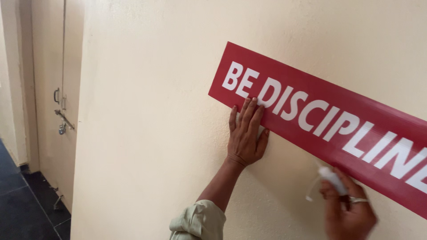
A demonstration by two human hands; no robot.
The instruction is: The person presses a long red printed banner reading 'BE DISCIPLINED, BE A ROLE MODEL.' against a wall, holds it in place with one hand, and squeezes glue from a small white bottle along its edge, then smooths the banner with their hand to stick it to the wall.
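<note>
Now the red sign [320,120] sits tilted against the cream wall [147,133], sloping down to the right. Left hand [246,133] lies flat, fingers spread, pinning its lower left edge. Right hand [349,209], blurred, grips a small white tube [332,177] just below the sign. Door [49,89] far left.

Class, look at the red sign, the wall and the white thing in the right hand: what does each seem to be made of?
Red sign: probably a thin plastic or vinyl sheet, smooth, faintly ribbed, lying flat.
Wall: painted plaster, matt cream, slightly grainy.
White thing in the right hand: too blurred to tell; possibly crumpled paper or a tape backing.
</note>
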